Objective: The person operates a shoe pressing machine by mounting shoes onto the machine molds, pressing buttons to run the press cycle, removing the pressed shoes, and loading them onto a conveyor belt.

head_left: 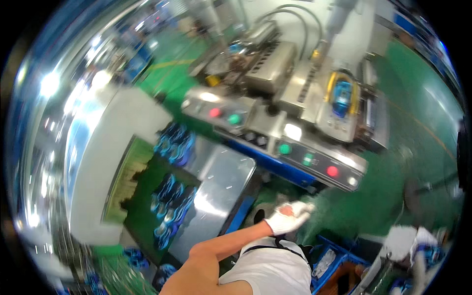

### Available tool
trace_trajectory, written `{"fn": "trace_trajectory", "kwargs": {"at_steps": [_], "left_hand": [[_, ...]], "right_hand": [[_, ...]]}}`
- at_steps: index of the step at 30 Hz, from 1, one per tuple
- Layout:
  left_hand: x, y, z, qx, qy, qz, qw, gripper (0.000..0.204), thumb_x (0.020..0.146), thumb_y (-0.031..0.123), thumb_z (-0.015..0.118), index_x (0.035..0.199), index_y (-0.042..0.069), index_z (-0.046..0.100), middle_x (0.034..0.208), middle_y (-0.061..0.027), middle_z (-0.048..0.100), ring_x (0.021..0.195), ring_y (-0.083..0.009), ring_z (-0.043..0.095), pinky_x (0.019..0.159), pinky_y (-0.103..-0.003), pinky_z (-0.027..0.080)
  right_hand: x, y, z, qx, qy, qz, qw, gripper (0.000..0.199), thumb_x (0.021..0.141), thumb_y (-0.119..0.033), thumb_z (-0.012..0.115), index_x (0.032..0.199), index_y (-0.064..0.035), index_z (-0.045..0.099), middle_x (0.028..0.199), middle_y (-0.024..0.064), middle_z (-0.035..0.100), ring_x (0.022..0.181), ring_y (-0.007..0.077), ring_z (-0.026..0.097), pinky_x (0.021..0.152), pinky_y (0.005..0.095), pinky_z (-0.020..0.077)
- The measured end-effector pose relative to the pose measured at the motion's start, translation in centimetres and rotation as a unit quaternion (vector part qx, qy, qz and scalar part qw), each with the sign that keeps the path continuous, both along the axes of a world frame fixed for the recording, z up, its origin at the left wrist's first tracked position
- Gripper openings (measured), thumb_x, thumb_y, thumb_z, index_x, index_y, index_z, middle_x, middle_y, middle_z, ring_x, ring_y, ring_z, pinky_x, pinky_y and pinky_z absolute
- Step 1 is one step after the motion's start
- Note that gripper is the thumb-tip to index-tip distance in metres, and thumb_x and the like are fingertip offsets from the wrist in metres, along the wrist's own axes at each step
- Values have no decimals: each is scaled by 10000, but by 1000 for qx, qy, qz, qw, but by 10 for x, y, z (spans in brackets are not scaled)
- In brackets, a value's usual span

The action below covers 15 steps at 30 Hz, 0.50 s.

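Note:
My left hand, in a white glove, is held in front of my body, below the front edge of a metal machine. Motion smears its fingers, so I cannot make out whether they hold anything. My right hand is not in view. On the machine's right station, a blue shoe upper sits inside a yellow-edged holder. Red and green push buttons line the control panel nearest my hand.
Left of my arm stands a shiny metal table. Beyond it, several blue and black shoe uppers lie in rows on a green surface. A blue crate stands at the lower right. Cables arch over the machine.

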<state>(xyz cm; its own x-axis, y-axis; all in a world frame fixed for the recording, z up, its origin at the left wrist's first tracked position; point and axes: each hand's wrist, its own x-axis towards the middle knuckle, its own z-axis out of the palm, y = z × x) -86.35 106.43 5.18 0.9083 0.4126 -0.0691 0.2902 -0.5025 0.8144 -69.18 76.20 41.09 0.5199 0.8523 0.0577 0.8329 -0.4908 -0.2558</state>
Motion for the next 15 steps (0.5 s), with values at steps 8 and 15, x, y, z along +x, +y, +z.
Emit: {"fn": "trace_trajectory", "kwargs": {"at_steps": [8, 15], "left_hand": [[-410, 184, -33, 69, 241, 623, 741, 309, 917, 269, 697, 1158, 76, 688, 1141, -186, 708, 1094, -372, 670, 949, -490, 514], [-476, 212, -86, 109, 462, 360, 803, 733, 723, 465, 829, 1270, 47, 576, 1246, -185, 622, 1190, -370, 612, 974, -506, 481]], "right_hand": [[-73, 242, -307, -23, 511, -50, 858, 587, 891, 7, 688, 1437, 75, 482, 1400, 255, 597, 1313, 319, 588, 1106, 403, 474], [-126, 356, -342, -189, 500, 26, 844, 579, 922, -59, 693, 1446, 68, 483, 1443, 246, 585, 1338, 321, 589, 1128, 402, 463]]}}
